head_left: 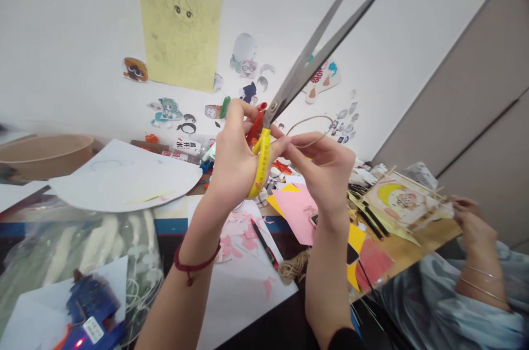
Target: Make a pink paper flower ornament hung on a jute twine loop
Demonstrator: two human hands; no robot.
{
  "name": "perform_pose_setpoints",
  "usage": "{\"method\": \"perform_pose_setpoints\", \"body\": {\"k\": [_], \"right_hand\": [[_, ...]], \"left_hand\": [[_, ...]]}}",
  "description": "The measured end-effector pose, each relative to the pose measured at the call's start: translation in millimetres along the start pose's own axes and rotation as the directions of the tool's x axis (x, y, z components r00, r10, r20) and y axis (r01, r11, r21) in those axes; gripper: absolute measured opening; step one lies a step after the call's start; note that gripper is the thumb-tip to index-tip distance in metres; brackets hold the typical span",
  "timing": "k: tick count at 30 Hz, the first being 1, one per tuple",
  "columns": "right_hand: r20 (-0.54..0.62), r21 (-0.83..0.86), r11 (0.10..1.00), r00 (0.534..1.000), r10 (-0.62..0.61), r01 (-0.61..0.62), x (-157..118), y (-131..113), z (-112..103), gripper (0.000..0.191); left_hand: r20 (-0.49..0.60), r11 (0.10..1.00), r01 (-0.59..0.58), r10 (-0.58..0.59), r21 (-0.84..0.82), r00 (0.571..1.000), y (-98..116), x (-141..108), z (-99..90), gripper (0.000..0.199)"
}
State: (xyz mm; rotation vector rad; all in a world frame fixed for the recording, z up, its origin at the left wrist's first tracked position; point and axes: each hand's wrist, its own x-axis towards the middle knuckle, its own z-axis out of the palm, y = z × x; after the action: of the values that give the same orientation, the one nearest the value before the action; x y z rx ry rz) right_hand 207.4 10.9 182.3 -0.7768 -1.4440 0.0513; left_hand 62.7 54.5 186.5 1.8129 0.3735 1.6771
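Observation:
Large scissors [264, 160] with yellow and red handles hang on my left hand [233, 160]. Their long steel blades point up to the right and stand slightly apart. My left fingers are curled around the handles, and its thumb and fingertips meet those of my right hand. A thin piece of brown twine [314, 117] loops up from my right hand [326, 173], whose thumb and forefinger are pinched on it. Where the twine ends between the fingertips is hidden. Below, a bundle of similar twine [293, 267] rests by the edge of a white paper sheet [243, 306].
Pink paper scraps [235, 245] and a red-black pen [264, 242] lie on the sheet. A blue glue gun [93, 306] with a lit red light is at lower left. At right, another person's hand [475, 223] touches a framed moon picture [403, 198]. Paper cutouts [169, 110] cover the wall.

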Motion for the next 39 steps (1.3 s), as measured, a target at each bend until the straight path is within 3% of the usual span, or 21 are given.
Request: {"method": "perform_pose_setpoints", "body": {"k": [7, 13, 17, 24, 34, 39], "right_hand": [[0.044, -0.126, 0.989, 0.996, -0.073, 0.078, -1.4, -6.1, 1.1, 0.006], [0.052, 0.081, 0.996, 0.998, 0.041, -0.045, 4.0, -0.5, 0.0, 0.012], [0.004, 0.092, 0.995, 0.999, 0.042, -0.042, 6.3, 3.0, -0.1, 0.010], [0.051, 0.146, 0.986, 0.996, 0.079, -0.086, 6.2, 4.5, -0.3, 0.009], [0.064, 0.189, 0.975, 0.992, 0.110, -0.120, 5.5, 2.1, -0.3, 0.004], [0.042, 0.166, 0.976, 0.990, 0.134, -0.139, 4.0, -3.3, 1.0, 0.010]], "left_hand": [[0.015, 0.998, 0.036, -0.036, -0.054, 0.999, -0.1, -1.1, -2.2, 0.043], [0.028, 0.990, 0.072, -0.069, -0.117, 0.997, 3.2, 0.1, -7.4, 0.046], [0.063, 0.982, 0.086, -0.076, -0.170, 0.995, 2.4, 0.0, -8.1, 0.045], [0.105, 0.967, 0.152, -0.132, -0.207, 0.986, 3.6, 0.7, -4.3, 0.049], [0.130, 0.969, 0.156, -0.133, -0.190, 0.983, 5.4, 1.4, -6.4, 0.050], [0.116, 0.995, 0.067, -0.058, -0.077, 0.992, -0.9, 1.2, -9.0, 0.044]]}}
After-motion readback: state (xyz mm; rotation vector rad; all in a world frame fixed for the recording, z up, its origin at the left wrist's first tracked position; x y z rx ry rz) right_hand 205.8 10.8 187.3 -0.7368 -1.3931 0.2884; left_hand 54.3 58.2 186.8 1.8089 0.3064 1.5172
